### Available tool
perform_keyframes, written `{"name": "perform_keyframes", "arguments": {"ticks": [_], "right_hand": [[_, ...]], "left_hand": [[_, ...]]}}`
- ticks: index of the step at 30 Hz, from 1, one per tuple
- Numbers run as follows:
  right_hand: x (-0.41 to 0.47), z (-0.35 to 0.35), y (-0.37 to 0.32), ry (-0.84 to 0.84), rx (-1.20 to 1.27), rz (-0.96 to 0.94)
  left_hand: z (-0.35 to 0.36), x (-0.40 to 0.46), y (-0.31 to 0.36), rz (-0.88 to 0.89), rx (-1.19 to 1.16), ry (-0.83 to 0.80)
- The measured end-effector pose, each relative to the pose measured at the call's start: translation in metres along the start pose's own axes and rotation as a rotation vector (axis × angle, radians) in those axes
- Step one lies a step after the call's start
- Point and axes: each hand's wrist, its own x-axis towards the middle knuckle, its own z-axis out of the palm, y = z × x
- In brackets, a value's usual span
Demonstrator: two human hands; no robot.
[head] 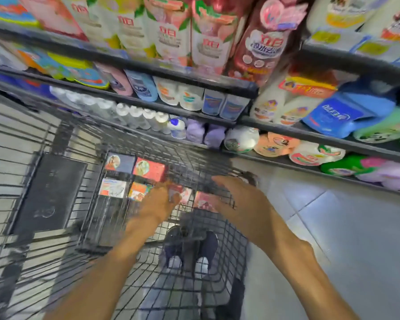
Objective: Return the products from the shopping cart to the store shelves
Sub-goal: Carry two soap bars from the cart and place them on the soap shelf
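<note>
A black wire shopping cart (62, 257) stands below me with several small boxes on its floor: a blue-grey box (119, 163), a red box (149, 169), a white box (112, 187) and an orange box (138, 191). My left hand (158, 202) reaches down inside the cart, its fingers closing on a small red and white box (180, 192). My right hand (237, 199) hovers over the cart's right rim with fingers spread, above a pink box (204, 200). The picture is blurred by motion.
Dark store shelves (194, 80) run from upper left to right, packed with detergent bottles, pouches and refill bags. A black child-seat flap (49, 192) lies in the cart at the left. Grey tiled floor (344, 227) lies to the right; my shoes show through the cart's wire.
</note>
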Motion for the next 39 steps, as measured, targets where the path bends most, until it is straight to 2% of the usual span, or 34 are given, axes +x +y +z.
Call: {"name": "perform_keyframes", "arguments": {"ticks": [5, 8, 11, 18, 22, 27, 32, 39], "right_hand": [[0.026, 0.058, 0.042, -0.101, 0.052, 0.068], [0.035, 0.081, 0.054, -0.157, 0.082, 0.098], [0.038, 0.097, 0.06, -0.182, 0.098, 0.096], [0.037, 0.11, 0.06, -0.153, 0.109, 0.099], [0.035, 0.106, 0.055, -0.097, 0.096, 0.128], [0.035, 0.11, 0.049, 0.028, 0.186, 0.21], [0.052, 0.142, 0.058, 0.144, 0.26, 0.397], [0.092, 0.207, 0.086, 0.126, 0.199, 0.664]], "left_hand": [[0.085, 0.063, -0.027, -0.143, 0.041, -0.02], [0.121, 0.082, -0.032, -0.133, 0.148, 0.128], [0.139, 0.091, -0.032, -0.165, 0.174, 0.224], [0.134, 0.089, -0.036, -0.101, 0.165, 0.369], [0.128, 0.082, -0.038, -0.047, -0.01, 0.375], [0.104, 0.063, -0.053, -0.146, -0.33, 0.261], [0.062, 0.023, -0.061, -0.109, -0.462, 0.219], [0.044, -0.001, -0.084, -0.077, -0.621, 0.233]]}}
